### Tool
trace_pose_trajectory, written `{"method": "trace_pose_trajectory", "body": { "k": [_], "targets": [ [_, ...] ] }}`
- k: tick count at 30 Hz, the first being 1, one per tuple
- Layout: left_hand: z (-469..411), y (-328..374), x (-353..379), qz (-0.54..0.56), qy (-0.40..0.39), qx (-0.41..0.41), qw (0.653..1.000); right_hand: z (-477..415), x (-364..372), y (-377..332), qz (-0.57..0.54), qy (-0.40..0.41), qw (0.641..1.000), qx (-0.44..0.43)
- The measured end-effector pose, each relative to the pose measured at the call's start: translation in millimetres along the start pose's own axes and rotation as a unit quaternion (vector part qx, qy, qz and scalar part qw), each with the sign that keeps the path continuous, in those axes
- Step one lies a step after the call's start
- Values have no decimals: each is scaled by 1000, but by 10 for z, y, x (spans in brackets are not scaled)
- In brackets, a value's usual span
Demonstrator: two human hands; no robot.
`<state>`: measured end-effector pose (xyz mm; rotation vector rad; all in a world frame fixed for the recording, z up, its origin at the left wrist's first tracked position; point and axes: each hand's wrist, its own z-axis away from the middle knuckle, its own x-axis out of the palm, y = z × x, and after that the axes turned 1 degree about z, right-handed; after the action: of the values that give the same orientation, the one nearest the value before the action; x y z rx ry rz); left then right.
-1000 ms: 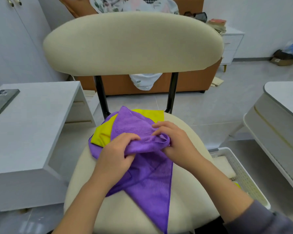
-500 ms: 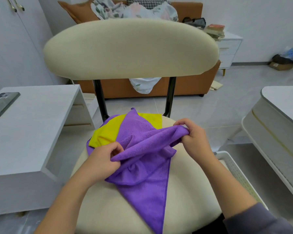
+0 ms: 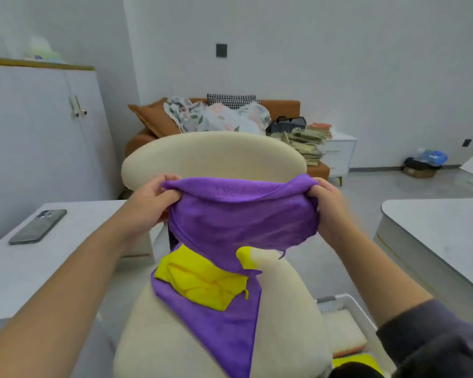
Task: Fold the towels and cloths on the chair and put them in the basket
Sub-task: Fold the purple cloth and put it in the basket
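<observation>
A purple cloth (image 3: 241,214) hangs stretched in the air in front of the cream chair's backrest (image 3: 213,156). My left hand (image 3: 150,203) pinches its left top corner and my right hand (image 3: 328,205) grips its right top corner. On the chair seat (image 3: 284,309) lie a crumpled yellow cloth (image 3: 205,282) and, under it, a second purple cloth (image 3: 230,331) that droops over the front edge. A white slatted basket (image 3: 347,306) stands on the floor to the right of the chair, with folded cloths inside, partly hidden by my right sleeve.
A white low table (image 3: 17,268) on the left carries a dark phone (image 3: 38,226). Another white table (image 3: 443,236) stands to the right. Behind the chair are an orange sofa (image 3: 281,107) with bedding, a stack of books (image 3: 309,143) and a white cabinet (image 3: 38,126).
Both hands have lifted the top purple cloth off the seat and pulled its corners apart. The yellow cloth and the lower purple cloth are now uncovered. My head has tilted up.
</observation>
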<state>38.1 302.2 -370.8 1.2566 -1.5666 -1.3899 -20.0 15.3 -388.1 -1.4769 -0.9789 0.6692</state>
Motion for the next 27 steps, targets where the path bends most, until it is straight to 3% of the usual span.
{"method": "trace_pose_trajectory", "body": {
  "k": [5,10,15,22,27],
  "targets": [
    [107,348,-88,127,-8,33,991,90,-64,-423,-100,-71,987,101],
    [147,508,-121,171,26,46,984,199,-52,-626,-74,-96,990,70],
    [-12,466,-244,89,98,11,991,26,-49,-571,-2,-64,996,59],
    [-573,-166,-182,-4,82,-85,993,-474,27,219,71,-31,989,124],
    [-838,-752,-84,-5,122,-91,988,-692,115,753,98,0,987,129]
  ]
}}
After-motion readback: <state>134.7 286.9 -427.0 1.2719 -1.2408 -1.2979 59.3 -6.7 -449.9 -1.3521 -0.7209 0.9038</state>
